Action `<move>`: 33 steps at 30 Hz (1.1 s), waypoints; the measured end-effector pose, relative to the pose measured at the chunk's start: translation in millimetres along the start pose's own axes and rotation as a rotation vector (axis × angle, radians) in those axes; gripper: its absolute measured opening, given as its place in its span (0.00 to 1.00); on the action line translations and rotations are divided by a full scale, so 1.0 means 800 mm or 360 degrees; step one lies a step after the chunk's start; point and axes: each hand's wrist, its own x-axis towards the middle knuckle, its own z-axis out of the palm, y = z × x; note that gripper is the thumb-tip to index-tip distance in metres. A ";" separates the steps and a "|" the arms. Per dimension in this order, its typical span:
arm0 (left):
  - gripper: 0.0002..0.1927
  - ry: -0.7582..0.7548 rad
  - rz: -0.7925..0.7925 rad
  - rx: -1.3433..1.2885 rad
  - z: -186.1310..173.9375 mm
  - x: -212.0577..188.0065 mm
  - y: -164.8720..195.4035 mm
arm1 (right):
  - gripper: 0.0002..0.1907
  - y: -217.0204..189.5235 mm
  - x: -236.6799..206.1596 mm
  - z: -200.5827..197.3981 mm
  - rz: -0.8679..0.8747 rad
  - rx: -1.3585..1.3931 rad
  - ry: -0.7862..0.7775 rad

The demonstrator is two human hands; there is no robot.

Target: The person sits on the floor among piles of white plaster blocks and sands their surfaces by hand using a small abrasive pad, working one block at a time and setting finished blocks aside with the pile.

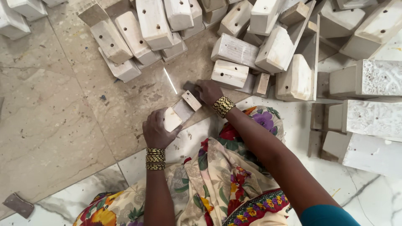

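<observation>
So the left hand [155,129] is clamped around the near end of a small white-painted wooden block [181,111] lying on the stone floor [63,109]. The right hand [208,91] presses a dark pad [191,86] against its far end, mostly hidden, so can't tell what it is.

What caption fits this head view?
Left hand steadies a small whitewashed wooden block on the marble floor; right hand presses a dark pad against it.

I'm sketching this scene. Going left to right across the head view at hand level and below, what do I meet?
Small dark block on the floor → left hand → small wooden piece → right hand → carved white blocks.
</observation>
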 end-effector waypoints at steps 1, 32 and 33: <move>0.44 0.0011 -0.0026 0.0007 0.001 0.000 0.001 | 0.07 0.005 -0.006 -0.003 0.0039 -0.0075 -0.0153; 0.35 0.0338 -0.0514 -0.0913 0.050 0.002 0.014 | 0.07 -0.023 -0.067 -0.046 0.0133 -0.0155 -0.0335; 0.32 0.0242 -0.0632 -0.1130 0.052 0.005 0.011 | 0.07 -0.023 -0.061 -0.054 0.0207 -0.0195 -0.0193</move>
